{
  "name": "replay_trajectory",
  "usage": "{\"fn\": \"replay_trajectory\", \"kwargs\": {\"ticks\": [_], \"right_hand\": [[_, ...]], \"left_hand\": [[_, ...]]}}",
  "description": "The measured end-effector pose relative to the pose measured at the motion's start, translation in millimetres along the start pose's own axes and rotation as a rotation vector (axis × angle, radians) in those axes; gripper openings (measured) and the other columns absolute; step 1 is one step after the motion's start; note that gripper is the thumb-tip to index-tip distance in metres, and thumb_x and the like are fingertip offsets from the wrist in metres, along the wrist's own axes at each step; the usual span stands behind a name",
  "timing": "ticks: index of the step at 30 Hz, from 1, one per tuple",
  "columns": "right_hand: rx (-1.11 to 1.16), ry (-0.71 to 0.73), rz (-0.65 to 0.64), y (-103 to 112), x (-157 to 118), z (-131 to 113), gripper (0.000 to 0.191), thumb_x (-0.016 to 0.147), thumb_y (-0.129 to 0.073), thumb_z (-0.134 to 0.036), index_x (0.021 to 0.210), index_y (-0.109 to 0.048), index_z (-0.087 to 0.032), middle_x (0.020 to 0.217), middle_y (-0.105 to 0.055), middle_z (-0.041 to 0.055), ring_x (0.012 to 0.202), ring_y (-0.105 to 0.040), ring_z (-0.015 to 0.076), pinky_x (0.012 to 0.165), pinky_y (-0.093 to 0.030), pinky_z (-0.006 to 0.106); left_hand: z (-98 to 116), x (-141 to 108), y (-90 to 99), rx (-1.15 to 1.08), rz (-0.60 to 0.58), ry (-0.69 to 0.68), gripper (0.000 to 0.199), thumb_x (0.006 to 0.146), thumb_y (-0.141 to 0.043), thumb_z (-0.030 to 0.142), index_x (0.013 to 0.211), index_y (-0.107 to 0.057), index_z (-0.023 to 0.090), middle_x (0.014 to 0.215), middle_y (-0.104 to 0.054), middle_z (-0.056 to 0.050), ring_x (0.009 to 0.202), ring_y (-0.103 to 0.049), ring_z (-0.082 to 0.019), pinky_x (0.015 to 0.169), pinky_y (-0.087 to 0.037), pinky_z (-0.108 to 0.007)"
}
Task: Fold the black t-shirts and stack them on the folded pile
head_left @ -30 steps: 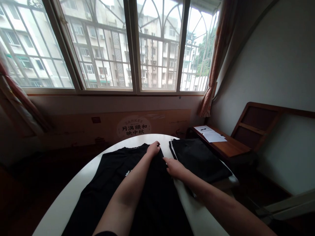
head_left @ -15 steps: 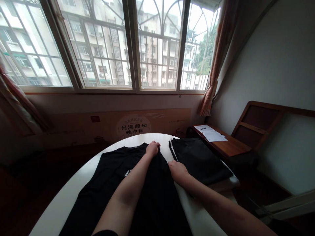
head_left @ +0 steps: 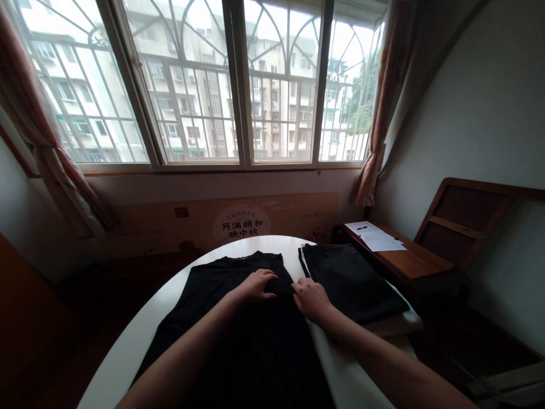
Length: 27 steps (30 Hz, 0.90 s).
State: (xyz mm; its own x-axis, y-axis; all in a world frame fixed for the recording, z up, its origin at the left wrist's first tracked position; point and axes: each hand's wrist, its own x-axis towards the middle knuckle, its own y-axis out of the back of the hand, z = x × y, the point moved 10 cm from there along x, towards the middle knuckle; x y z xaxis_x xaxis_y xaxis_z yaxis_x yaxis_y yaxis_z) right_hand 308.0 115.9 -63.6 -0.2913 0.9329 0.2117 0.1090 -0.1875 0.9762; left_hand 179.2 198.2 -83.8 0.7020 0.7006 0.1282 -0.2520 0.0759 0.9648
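Black shirt [head_left: 259, 346] is lying below the left hand [head_left: 256, 286], thumb and fingers spread. At the shirt's one o'clock edge, the right hand [head_left: 313, 296] is pinching cloth

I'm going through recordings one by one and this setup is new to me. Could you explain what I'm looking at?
There is no machine here: these are a person's bare hands, seen by one camera worn on the head, looking forward and down. On the white round-edged table lies a black shirt, spread out with its collar at the far end. Beside it, on the right, is folded black cloth. The left hand is open over the shirt; whether it touches is unclear. The right hand has its fingertips at the shirt's right edge, though I can't tell whether they grip it. Beyond are papers and a barred window.
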Motion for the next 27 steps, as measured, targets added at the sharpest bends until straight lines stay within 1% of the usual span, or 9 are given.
{"fn": "replay_trajectory", "kwargs": {"ticks": [2, 4, 7, 11, 15, 18, 21, 23, 27], "right_hand": [[-0.002, -0.017, -0.006, -2, 0, 1, 0.023, 0.096, -0.047, -0.025, 0.100, -0.069, -0.019, 0.103, -0.070, 0.0088, 0.096, -0.066, 0.0245, 0.076, -0.050, 0.031], [-0.004, -0.039, -0.009, -4, 2, 4, 0.027, 0.098, -0.044, -0.025, 0.098, -0.071, -0.018, 0.101, -0.071, 0.0100, 0.095, -0.067, 0.0246, 0.076, -0.050, 0.031], [-0.011, -0.077, -0.022, -8, 4, 9, 0.029, 0.098, -0.043, -0.023, 0.099, -0.072, -0.016, 0.100, -0.073, 0.0118, 0.093, -0.069, 0.0249, 0.076, -0.051, 0.031], [-0.021, -0.086, -0.046, -10, 4, 15, 0.027, 0.095, -0.047, -0.020, 0.098, -0.073, -0.015, 0.098, -0.075, 0.0134, 0.093, -0.070, 0.0252, 0.077, -0.051, 0.030], [-0.032, -0.031, -0.060, -7, 1, 11, 0.025, 0.091, -0.050, -0.015, 0.099, -0.073, -0.016, 0.100, -0.075, 0.0132, 0.094, -0.070, 0.0248, 0.077, -0.050, 0.030], [-0.043, 0.022, -0.075, -5, -2, 4, 0.027, 0.090, -0.048, -0.011, 0.100, -0.073, -0.015, 0.101, -0.074, 0.0138, 0.095, -0.069, 0.0246, 0.078, -0.050, 0.030], [-0.051, 0.065, -0.096, -5, -5, -3, 0.027, 0.088, -0.049, -0.008, 0.099, -0.074, -0.014, 0.101, -0.073, 0.0146, 0.097, -0.068, 0.0256, 0.078, -0.051, 0.031], [-0.055, 0.081, -0.106, -4, -7, -7, 0.027, 0.087, -0.051, -0.007, 0.098, -0.074, -0.014, 0.101, -0.073, 0.0146, 0.098, -0.068, 0.0269, 0.078, -0.051, 0.032], [-0.061, 0.076, -0.125, -6, -9, -9, 0.024, 0.085, -0.054, -0.007, 0.097, -0.074, -0.013, 0.101, -0.073, 0.0146, 0.097, -0.069, 0.0273, 0.076, -0.053, 0.032]], "left_hand": [[13, -1, -9.1, 0.039, -0.003, 0.018, 0.072, 0.069, -0.081, 0.045, 0.135, -0.060, 0.025, 0.141, -0.060, -0.010, 0.130, -0.054, -0.032, 0.110, -0.043, -0.044], [26, 3, -15.5, 0.076, 0.022, 0.047, 0.071, 0.073, -0.078, 0.042, 0.138, -0.057, 0.022, 0.141, -0.060, -0.013, 0.129, -0.055, -0.033, 0.109, -0.043, -0.045], [42, 8, -16.0, 0.137, 0.093, 0.094, 0.054, 0.079, -0.070, 0.027, 0.131, -0.062, 0.017, 0.134, -0.064, -0.015, 0.123, -0.058, -0.033, 0.105, -0.044, -0.045], [51, 10, -2.5, 0.217, 0.141, 0.083, 0.027, 0.084, -0.058, 0.012, 0.106, -0.073, 0.017, 0.116, -0.070, -0.015, 0.113, -0.060, -0.031, 0.102, -0.042, -0.048], [46, 9, 15.9, 0.248, 0.116, 0.012, 0.027, 0.091, -0.051, 0.012, 0.094, -0.076, 0.020, 0.115, -0.071, -0.012, 0.117, -0.058, -0.030, 0.105, -0.040, -0.048], [37, 7, 20.8, 0.234, 0.059, -0.018, 0.027, 0.086, -0.057, 0.010, 0.095, -0.078, 0.025, 0.122, -0.071, -0.007, 0.119, -0.059, -0.028, 0.106, -0.041, -0.044], [27, 2, 15.4, 0.203, -0.020, 0.003, 0.031, 0.075, -0.064, 0.007, 0.089, -0.079, 0.029, 0.111, -0.075, -0.002, 0.104, -0.067, -0.024, 0.092, -0.051, -0.035], [21, 0, 14.4, 0.194, -0.013, 0.065, 0.030, 0.075, -0.061, 0.006, 0.088, -0.078, 0.026, 0.102, -0.076, -0.004, 0.096, -0.069, -0.025, 0.084, -0.053, -0.033], [22, 10, 13.1, 0.160, 0.094, 0.156, 0.038, 0.086, -0.049, 0.007, 0.113, -0.072, 0.020, 0.116, -0.072, -0.011, 0.110, -0.066, -0.027, 0.093, -0.052, -0.036]]}}
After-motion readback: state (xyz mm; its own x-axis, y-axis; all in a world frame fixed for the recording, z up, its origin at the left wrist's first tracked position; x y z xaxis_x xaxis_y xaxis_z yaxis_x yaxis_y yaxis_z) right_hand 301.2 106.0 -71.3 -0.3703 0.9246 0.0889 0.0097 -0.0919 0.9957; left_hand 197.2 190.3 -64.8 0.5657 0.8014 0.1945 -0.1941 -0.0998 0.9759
